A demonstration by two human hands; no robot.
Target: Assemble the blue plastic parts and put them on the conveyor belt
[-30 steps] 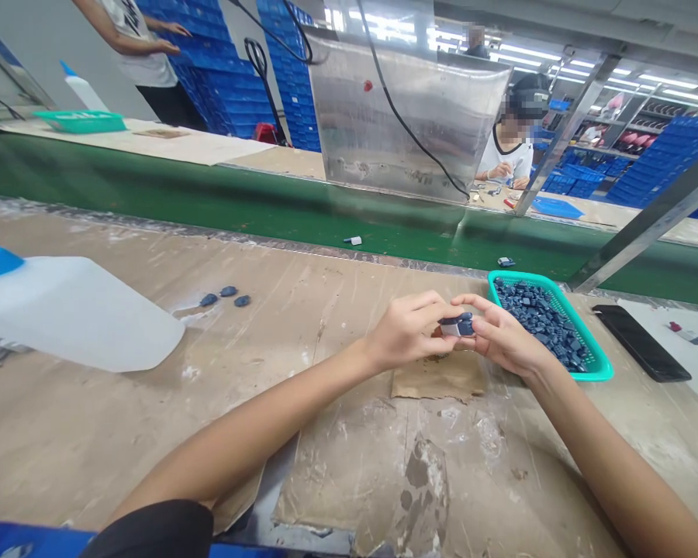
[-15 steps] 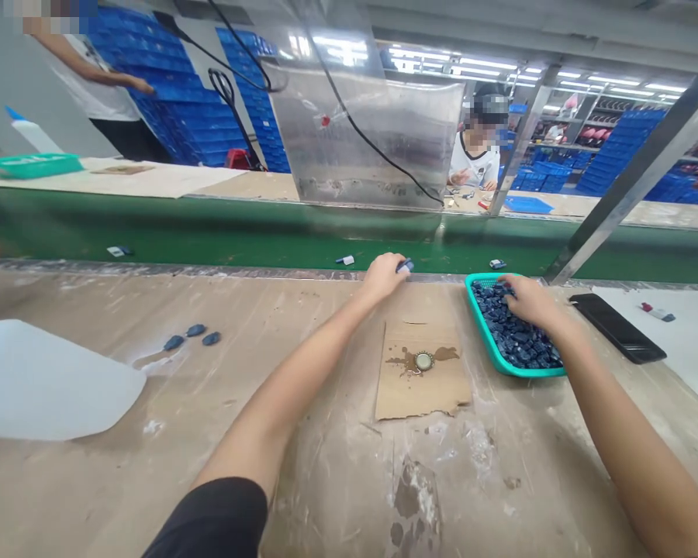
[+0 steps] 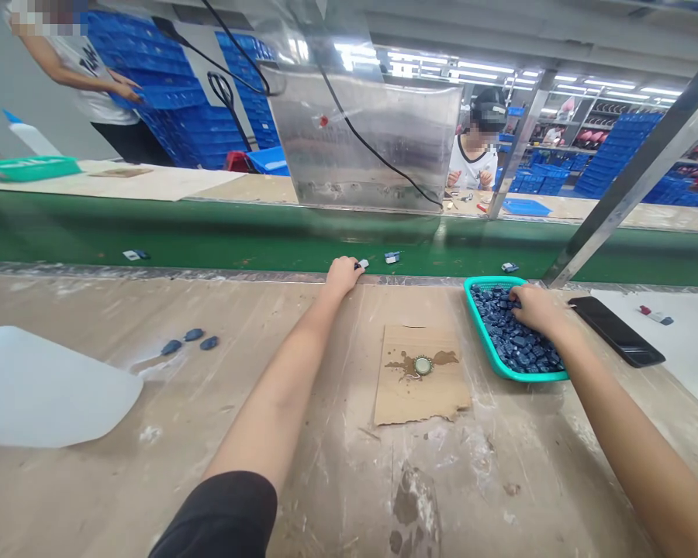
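My left hand reaches to the near edge of the green conveyor belt. Its fingers are closed on the end of a small blue-and-white piece. Just right of it, another blue-and-white piece lies on the belt. My right hand is over a turquoise plastic basket filled with small dark blue lumps. Its fingers are bent and pressed together among the lumps; what they pinch is hidden. Between my arms lies a cardboard piece with a crimped bottle cap in a wet stain.
Three dark blue lumps and a white translucent plastic container lie on the left. A black phone sits right of the basket. A slanted metal post rises behind it. Two people are beyond the belt.
My left hand has moved left along the belt edge, from one blue-and-white piece to another; the first now lies on the belt. Pieces on the belt shifted right. My right fingers curled inward.
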